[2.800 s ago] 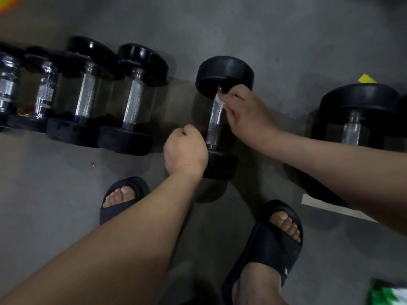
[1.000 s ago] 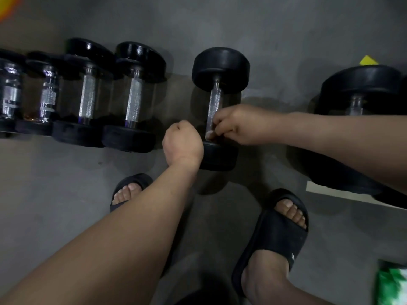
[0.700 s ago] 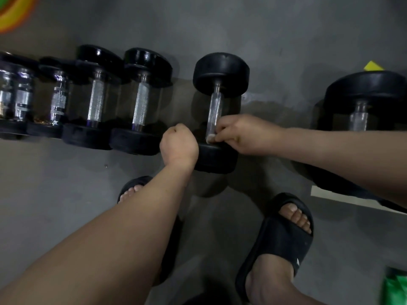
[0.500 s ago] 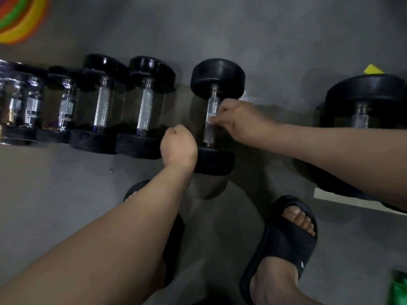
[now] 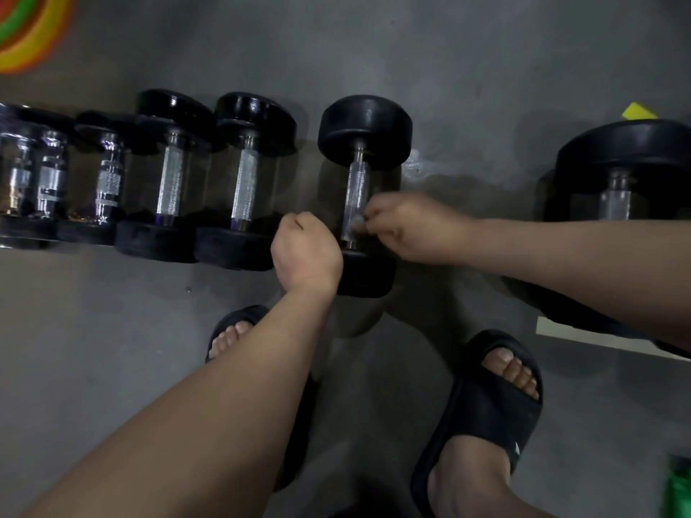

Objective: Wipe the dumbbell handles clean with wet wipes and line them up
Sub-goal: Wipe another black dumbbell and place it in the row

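One dumbbell is seen at 12 o'clock of centre, lying on the floor, its handle running 12 to 6. One wipe is pinched by the right hand against the lower part of the handle; thumb and fingertips are closed on it. The left hand is closed into a fist, touching the near weight at 6 o'clock of the handle; whether anything is held cannot be told. At 9 o'clock a row of dumbbells is lined up side by side: four are counted clearly, the far-left end is blurred. One larger dumbbell is set apart at 3 o'clock. Two black slippers are worn, the left slipper and the right slipper, at 6 o'clock. One green pack is cut off at 5 o'clock.
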### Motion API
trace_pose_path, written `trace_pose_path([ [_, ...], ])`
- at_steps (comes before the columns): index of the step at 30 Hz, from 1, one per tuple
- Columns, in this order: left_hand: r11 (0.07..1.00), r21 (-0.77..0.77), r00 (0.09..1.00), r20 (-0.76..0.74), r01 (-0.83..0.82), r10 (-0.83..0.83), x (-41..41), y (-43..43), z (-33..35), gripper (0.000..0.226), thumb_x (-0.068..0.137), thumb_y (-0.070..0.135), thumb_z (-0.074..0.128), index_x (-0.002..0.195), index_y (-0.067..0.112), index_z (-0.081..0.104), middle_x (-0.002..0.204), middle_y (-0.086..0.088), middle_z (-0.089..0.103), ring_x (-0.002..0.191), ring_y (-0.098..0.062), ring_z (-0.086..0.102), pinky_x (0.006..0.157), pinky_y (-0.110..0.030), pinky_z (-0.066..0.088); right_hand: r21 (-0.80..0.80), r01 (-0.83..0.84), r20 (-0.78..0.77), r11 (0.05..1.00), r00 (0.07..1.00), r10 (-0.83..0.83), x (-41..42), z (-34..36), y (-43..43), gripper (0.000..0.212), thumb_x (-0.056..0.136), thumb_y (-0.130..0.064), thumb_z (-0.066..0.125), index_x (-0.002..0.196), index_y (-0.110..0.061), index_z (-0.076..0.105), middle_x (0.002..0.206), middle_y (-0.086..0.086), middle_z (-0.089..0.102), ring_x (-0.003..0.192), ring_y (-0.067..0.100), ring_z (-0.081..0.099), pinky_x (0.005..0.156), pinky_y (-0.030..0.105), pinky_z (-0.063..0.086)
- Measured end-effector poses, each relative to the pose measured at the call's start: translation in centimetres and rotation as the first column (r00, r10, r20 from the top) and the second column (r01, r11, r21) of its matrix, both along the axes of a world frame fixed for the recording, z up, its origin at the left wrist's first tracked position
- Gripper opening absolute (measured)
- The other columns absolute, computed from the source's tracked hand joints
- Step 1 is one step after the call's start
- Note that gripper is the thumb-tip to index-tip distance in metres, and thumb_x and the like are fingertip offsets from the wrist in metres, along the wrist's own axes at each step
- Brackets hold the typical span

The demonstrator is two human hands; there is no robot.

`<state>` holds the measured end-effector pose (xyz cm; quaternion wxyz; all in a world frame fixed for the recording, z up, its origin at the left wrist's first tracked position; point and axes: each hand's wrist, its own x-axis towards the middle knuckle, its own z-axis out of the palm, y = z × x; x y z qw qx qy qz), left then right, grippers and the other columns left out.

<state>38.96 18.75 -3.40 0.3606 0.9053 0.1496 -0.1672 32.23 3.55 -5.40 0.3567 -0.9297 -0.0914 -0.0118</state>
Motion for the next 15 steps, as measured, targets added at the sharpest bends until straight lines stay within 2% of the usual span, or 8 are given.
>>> trace_pose_path([
  [3,1.000,-0.012,0.999,0.035,0.001,0.000,0.0,0.1,0.0,0.036,0.098,0.025,0.037,0.097,0.006,0.068,0.105,-0.016,0.069,0.100,-0.037,0.059,0.086,-0.038,0.046,-0.055,-0.129,-0.015,0.990,0.992,0.128,-0.5,0.2,0.3,0.012,0.090,-0.004,0.066,0.087,-0.004,0.077,0.087,0.013,0.068,0.074,0.020,0.059,0.067,0.019,0.045],
  [4,1.000,-0.020,0.999,0.038,0.001,0.000,0.0,0.1,0.0,0.036,0.099,0.024,0.037,0.097,0.006,0.068,0.105,-0.016,0.069,0.100,-0.037,0.060,0.087,-0.039,0.047,-0.054,-0.070,-0.027,0.996,0.997,0.069,0.2,0.0,0.0,0.020,0.093,-0.014,0.059,0.091,-0.006,0.078,0.090,0.012,0.068,0.073,0.019,0.059,0.067,0.020,0.046],
  [6,1.000,-0.026,0.999,0.039,0.000,0.001,0.1,0.2,0.0,0.037,0.099,0.024,0.036,0.097,0.005,0.068,0.105,-0.016,0.070,0.100,-0.037,0.060,0.087,-0.038,0.046,-0.037,0.199,-0.066,0.979,0.977,-0.201,2.0,-0.2,-0.8,0.035,0.097,-0.033,0.053,0.098,-0.007,0.077,0.094,0.009,0.066,0.071,0.012,0.054,0.070,0.025,0.049],
  [8,1.000,-0.019,0.999,0.034,0.005,-0.004,0.0,0.2,0.0,0.037,0.100,0.024,0.036,0.098,0.005,0.068,0.105,-0.016,0.069,0.099,-0.035,0.059,0.082,-0.034,0.042,-0.019,0.367,-0.083,0.930,0.927,-0.367,2.7,-1.0,-1.3,0.033,0.100,-0.032,0.057,0.099,-0.006,0.076,0.093,0.007,0.065,0.074,0.011,0.054,0.071,0.029,0.044],
  [9,1.000,-0.017,0.999,0.032,0.010,-0.009,0.0,0.1,0.1,0.037,0.100,0.024,0.036,0.098,0.006,0.068,0.105,-0.015,0.069,0.099,-0.035,0.059,0.080,-0.033,0.039,-0.024,0.369,-0.061,0.929,0.927,-0.370,2.6,-1.1,-0.9,0.030,0.100,-0.029,0.057,0.098,-0.005,0.076,0.092,0.008,0.064,0.075,0.012,0.054,0.073,0.028,0.044],
  [12,1.000,-0.016,0.999,0.042,0.017,-0.017,0.0,0.1,0.1,0.038,0.100,0.025,0.035,0.099,0.006,0.068,0.105,-0.016,0.069,0.099,-0.036,0.059,0.082,-0.035,0.042,-0.005,0.126,0.025,0.992,0.992,-0.126,0.3,-0.9,1.0,0.022,0.097,-0.010,0.054,0.096,-0.001,0.074,0.093,0.014,0.065,0.079,0.016,0.054,0.076,0.020,0.042],
  [14,1.000,-0.016,0.999,0.040,0.013,-0.012,0.1,0.2,0.0,0.038,0.100,0.025,0.035,0.099,0.005,0.068,0.106,-0.016,0.069,0.100,-0.036,0.059,0.081,-0.034,0.040,-0.037,-0.037,0.051,0.999,0.998,0.039,-0.1,-0.9,1.0,0.026,0.097,-0.012,0.050,0.098,-0.002,0.075,0.094,0.015,0.065,0.083,0.019,0.055,0.075,0.020,0.042],
  [15,1.000,-0.018,0.999,0.034,0.007,-0.007,0.2,0.3,-0.1,0.038,0.100,0.024,0.036,0.100,0.005,0.068,0.106,-0.016,0.069,0.100,-0.035,0.059,0.079,-0.032,0.037,-0.050,-0.015,0.038,0.999,0.999,0.017,0.6,-1.0,0.7,0.027,0.099,-0.017,0.051,0.098,-0.004,0.075,0.094,0.013,0.065,0.083,0.020,0.056,0.075,0.023,0.045],
])
